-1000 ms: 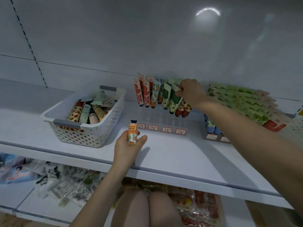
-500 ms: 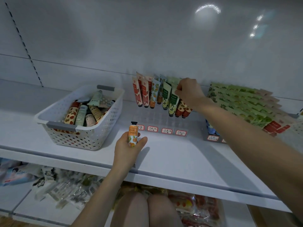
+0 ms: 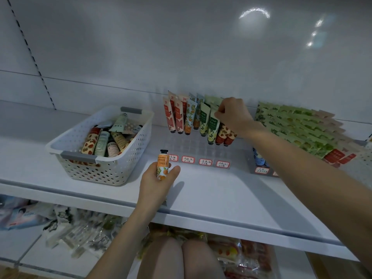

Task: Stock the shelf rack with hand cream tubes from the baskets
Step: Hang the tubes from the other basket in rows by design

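The white back wall (image 3: 181, 47) closes the far side, and the shelf (image 3: 221, 198) runs from left to right with its front edge near the person. The wide front part of the shelf, between the left hand and the right forearm, is bare. Below this edge, a lower shelf (image 3: 30, 248) carries many packets (image 3: 70, 228), and the person's knees (image 3: 181, 258) are just in front of it. At the right, a leaning row of green packs (image 3: 298, 129) stands near the wall and narrows the room on that side. At the left stands the basket (image 3: 112, 174), close to the front edge, with mixed tubes (image 3: 102, 141) lying inside. Between the basket and the packs is the clear rack (image 3: 193, 147). Its back rows hold upright tubes in red, blue, green and brown, and its front rows are free. The right hand (image 3: 234, 115) reaches over the rack and pinches the top of a green tube (image 3: 213, 125) that stands there. The left hand (image 3: 157, 184) grips an orange tube (image 3: 162, 166), cap up, just before the rack's left corner. Small red labels (image 3: 205, 162) line the rack's front.
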